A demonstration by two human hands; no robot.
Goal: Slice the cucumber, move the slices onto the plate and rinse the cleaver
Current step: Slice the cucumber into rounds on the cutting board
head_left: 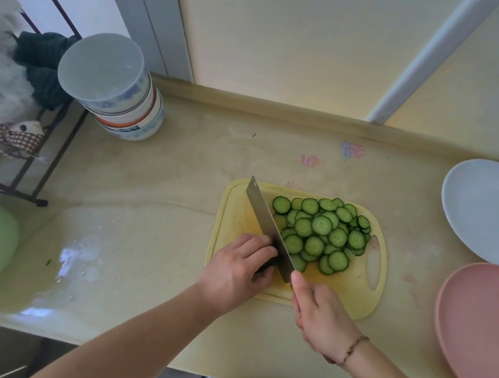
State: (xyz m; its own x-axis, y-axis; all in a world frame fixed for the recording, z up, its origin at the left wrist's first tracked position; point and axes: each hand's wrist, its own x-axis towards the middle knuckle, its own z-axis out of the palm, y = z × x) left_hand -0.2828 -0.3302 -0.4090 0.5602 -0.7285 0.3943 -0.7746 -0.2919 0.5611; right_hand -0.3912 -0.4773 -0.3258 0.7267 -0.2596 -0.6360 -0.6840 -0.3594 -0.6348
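Steel cleaver [268,226] stands edge-down on the yellow cutting board [353,286], gripped by the right hand [320,317]; left hand [238,270] curls over a dark cucumber end [266,268] beside the cucumber slices [320,232].

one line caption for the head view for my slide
Cleaver beside a pile of cucumber slices on a yellow cutting board, two empty plates nearby.

Soft daylight, mild glare on the wet counter [78,254], edges bowed and blurred.
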